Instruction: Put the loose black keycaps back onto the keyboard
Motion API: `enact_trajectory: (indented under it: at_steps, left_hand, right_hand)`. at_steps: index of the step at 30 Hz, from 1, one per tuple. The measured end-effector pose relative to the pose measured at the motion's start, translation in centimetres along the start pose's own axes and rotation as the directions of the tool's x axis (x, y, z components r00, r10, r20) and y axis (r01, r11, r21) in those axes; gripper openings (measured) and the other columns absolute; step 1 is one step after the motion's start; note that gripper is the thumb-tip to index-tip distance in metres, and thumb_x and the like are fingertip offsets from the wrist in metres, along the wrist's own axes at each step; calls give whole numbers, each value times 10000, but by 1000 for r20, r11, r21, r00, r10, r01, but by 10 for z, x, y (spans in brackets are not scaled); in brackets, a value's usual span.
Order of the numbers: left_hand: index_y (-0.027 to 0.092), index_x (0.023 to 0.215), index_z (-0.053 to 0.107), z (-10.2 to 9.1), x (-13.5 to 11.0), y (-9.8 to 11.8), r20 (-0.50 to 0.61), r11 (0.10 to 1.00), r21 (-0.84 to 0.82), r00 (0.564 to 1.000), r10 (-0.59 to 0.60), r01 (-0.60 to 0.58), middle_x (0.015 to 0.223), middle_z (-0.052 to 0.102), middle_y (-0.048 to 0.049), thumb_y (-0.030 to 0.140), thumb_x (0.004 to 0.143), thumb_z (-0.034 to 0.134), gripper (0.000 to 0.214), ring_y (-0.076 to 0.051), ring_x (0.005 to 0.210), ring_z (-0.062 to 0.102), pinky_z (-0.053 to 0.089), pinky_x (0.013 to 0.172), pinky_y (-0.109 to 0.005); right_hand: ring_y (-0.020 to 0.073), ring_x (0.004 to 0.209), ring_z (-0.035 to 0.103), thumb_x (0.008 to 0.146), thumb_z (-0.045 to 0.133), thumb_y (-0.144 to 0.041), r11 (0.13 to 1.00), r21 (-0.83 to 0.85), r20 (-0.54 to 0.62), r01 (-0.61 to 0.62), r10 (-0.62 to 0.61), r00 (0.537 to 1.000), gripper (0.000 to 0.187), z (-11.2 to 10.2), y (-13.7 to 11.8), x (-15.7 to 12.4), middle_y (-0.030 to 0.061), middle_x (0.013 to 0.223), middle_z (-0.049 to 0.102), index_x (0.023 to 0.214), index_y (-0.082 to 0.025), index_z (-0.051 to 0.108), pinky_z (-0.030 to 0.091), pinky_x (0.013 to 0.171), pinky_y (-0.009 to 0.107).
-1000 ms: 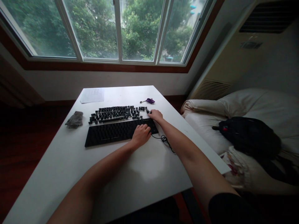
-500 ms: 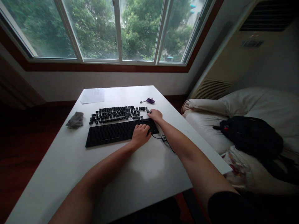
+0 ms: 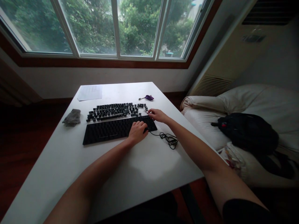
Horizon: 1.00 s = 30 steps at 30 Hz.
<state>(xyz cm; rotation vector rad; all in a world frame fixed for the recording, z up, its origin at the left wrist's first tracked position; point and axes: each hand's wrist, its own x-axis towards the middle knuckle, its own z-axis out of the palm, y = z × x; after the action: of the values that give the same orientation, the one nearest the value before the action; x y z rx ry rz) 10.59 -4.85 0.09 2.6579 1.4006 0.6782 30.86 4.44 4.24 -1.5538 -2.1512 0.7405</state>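
A black keyboard [image 3: 109,131] lies across the white table, its keys mostly too dark to make out. My left hand [image 3: 138,132] rests on its right part, fingers laid over the keys and thumb apart. Behind the keyboard, loose black keycaps [image 3: 112,111] stand in rough rows. At the right end of these rows, my right hand [image 3: 157,115] pinches a small keycap puller [image 3: 146,111], whose thin metal prongs point left; its details are small and blurred. Whether a keycap sits between the prongs, I cannot tell.
A coiled black cable [image 3: 170,140] lies right of the keyboard. On the table [image 3: 140,168] are also a grey crumpled bag [image 3: 72,117], paper sheets [image 3: 90,92] and a purple item with a thin handle [image 3: 149,97]. A sofa with a black backpack [image 3: 249,133] stands to the right.
My right hand has drawn back slightly to the right with the puller, its prongs now showing more. My left hand stays on the keyboard. The view has shifted a little.
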Motion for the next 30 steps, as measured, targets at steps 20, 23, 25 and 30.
enact_trajectory:
  at_steps: [20, 23, 25, 30]
  left_hand:
    - [236, 1002, 611, -3, 0, 1, 8, 1000, -13, 1000, 2, -2, 1059, 636, -53, 317, 905, 622, 127, -238, 1044, 541, 375, 921, -399]
    - [236, 994, 607, -2, 0, 0, 2, 1000, -11, 1000, 9, -9, 1050, 638, -51, 318, 899, 627, 127, -240, 1043, 543, 376, 917, -399]
    - [236, 991, 607, -2, 0, 0, 0, 1000, -10, 1000, 8, -8, 1042, 640, -51, 321, 897, 629, 129, -243, 1042, 544, 376, 917, -401]
    - [238, 1001, 615, -3, 0, 1, 5, 1000, -8, 1000, -5, 5, 1038, 641, -52, 325, 899, 626, 134, -243, 1040, 544, 380, 921, -401]
  right_hand:
    - [165, 871, 683, 795, 750, -415, 720, 683, -126, 125, -53, 991, 389, 1, -24, -83, 55, 988, 717, 1084, -204, 598, 538, 736, 276]
    - [130, 715, 611, 802, 718, -464, 810, 571, -192, 133, -26, 981, 350, 1, -19, -78, 1, 795, 653, 991, -186, 619, 497, 658, 251]
    - [118, 627, 561, 848, 648, -505, 835, 541, -159, 104, -20, 987, 348, 0, -17, -74, -16, 697, 604, 952, -174, 621, 467, 595, 241]
    - [96, 496, 485, 892, 582, -456, 857, 512, -35, 56, -44, 998, 283, 0, -14, -65, -58, 589, 555, 991, -191, 563, 386, 490, 204]
